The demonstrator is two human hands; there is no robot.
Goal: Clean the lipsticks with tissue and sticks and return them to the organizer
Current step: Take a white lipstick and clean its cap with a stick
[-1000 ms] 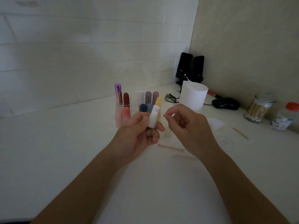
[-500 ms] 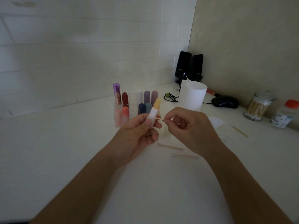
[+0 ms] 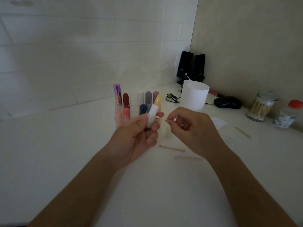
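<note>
We see a white lipstick [image 3: 151, 115], yellow tip bared, tilted before the clear organizer [image 3: 133, 102]; two sticks [image 3: 172, 148] lie farther in front.

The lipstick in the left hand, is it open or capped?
Open. The left hand holds the lipstick with its yellow tip bare above the white tube; no cap covers it.

Bare counter [image 3: 49, 153] left and near side: open passage. Farther back, organizer [image 3: 133, 102] of upright lipsticks [image 3: 126, 99] blocks; cup [image 3: 196, 97] beside it. Two sticks [image 3: 172, 147] lie mid-counter; jar [image 3: 259, 107], bottle [image 3: 286, 115] far right.
</note>
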